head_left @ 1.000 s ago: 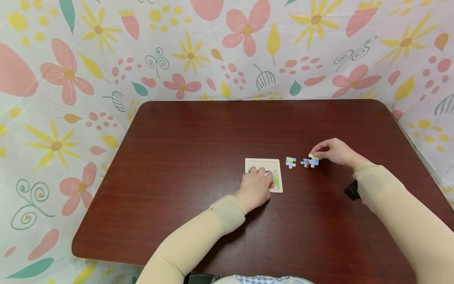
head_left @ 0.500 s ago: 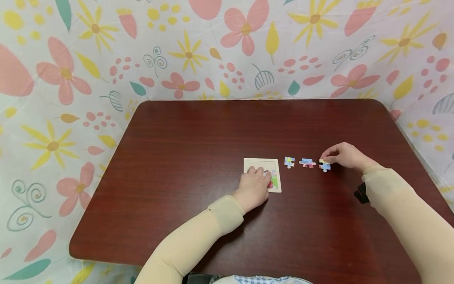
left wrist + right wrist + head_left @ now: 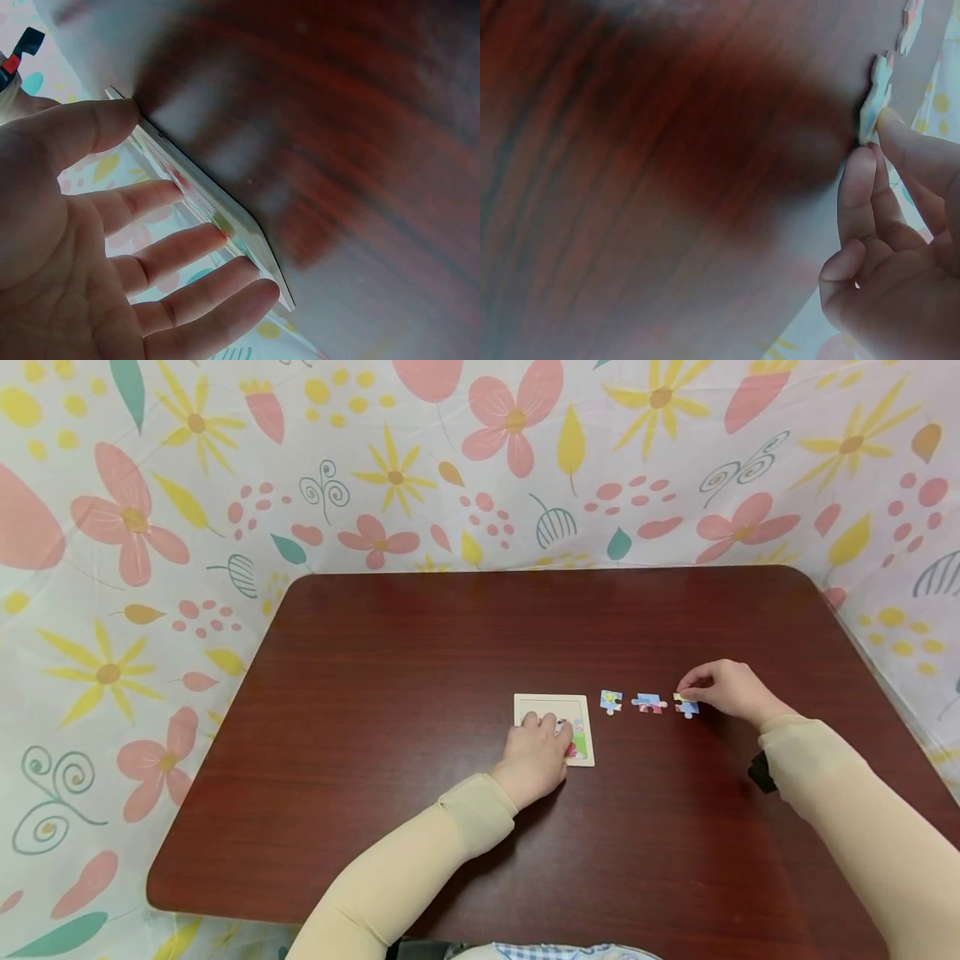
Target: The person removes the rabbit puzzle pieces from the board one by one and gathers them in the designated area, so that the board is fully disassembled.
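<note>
My left hand [image 3: 534, 750] rests on a small wooden puzzle tray [image 3: 551, 702], hiding much of the picture in it. In the left wrist view its nearly straight fingers touch the tray [image 3: 196, 180] along one side. Farther right, my right hand [image 3: 731, 689] pinches the edge of a blue and yellow puzzle piece [image 3: 686, 708] lying at the table surface. The right wrist view shows the thumb and fingertips at the end of that piece [image 3: 874, 101]. Two more puzzle pieces lie in a row between it and the tray: a blue and pink one [image 3: 649, 702] and a blue and yellow one [image 3: 611, 701].
The dark reddish-brown table [image 3: 405, 652] has rounded corners. Behind it and along its sides hangs a white cloth [image 3: 442, 443] printed with flowers and leaves. A black band [image 3: 761, 772] shows under the right wrist.
The right hand has slid its puzzle piece right, away from the middle piece it overlapped, so the three pieces now lie apart in a row. The left hand has stayed on the tray.
</note>
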Tool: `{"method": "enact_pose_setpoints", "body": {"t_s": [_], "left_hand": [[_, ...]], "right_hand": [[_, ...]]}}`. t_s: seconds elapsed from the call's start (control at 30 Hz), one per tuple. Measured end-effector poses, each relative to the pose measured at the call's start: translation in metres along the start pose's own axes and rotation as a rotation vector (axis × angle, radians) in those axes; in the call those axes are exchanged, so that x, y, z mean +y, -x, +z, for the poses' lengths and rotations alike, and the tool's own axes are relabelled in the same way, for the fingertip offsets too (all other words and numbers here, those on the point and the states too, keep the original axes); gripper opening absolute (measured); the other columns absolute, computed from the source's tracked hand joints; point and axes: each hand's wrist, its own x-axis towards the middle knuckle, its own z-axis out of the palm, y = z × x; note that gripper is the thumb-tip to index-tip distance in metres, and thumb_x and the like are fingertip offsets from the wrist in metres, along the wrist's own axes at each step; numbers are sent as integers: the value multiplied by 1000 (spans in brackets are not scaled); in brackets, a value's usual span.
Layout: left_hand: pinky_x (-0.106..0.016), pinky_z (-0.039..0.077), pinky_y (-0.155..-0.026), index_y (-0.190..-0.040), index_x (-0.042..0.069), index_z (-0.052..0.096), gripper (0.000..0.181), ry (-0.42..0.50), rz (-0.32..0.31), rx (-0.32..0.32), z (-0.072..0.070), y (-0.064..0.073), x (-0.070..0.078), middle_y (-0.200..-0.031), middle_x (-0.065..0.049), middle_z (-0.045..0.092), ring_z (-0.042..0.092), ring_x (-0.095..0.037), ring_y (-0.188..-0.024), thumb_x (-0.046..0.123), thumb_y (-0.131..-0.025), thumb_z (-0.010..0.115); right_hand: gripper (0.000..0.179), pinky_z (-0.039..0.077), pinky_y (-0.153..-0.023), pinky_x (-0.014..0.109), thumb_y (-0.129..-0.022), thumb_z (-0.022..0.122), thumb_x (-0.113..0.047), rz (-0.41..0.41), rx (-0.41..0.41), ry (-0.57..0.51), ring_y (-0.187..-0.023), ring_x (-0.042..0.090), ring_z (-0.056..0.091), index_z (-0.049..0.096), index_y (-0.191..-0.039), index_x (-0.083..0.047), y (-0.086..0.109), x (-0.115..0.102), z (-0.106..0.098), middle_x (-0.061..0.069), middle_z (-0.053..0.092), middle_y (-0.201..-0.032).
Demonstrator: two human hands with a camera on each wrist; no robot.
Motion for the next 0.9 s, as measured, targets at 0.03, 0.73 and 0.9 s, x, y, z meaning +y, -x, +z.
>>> {"method": "enact_pose_setpoints", "body": {"t_s": [0.03, 0.73, 0.9], "left_hand": [[-31, 49, -61, -139, 24, 46, 54, -1, 0, 1, 0, 0, 0, -120, -1, 55, 52, -20, -99, 43, -89, 56], [-28, 49, -60, -112, 13, 59, 37, -31, 25, 31, 1, 14, -1, -109, -4, 62, 58, -18, -86, 43, -90, 57], [-29, 45, -78, -128, 14, 54, 68, -54, 22, 42, 1, 19, -1, -122, -3, 58, 55, -17, -100, 64, -82, 57]], "right_hand": [[14, 42, -71, 37, -86, 69, -20, -3, 6, -1, -83, 24, 53, 72, -93, -8, 0, 0, 1, 7, 68, -89], [19, 44, -67, 38, -93, 61, -21, -130, 49, 59, -69, 18, 53, 70, -99, -6, -10, -61, 13, 13, 68, -97], [12, 46, -71, 40, -90, 64, -17, -260, 47, 83, -72, 17, 56, 72, -94, -8, -21, -98, 25, 7, 69, -91]]}}
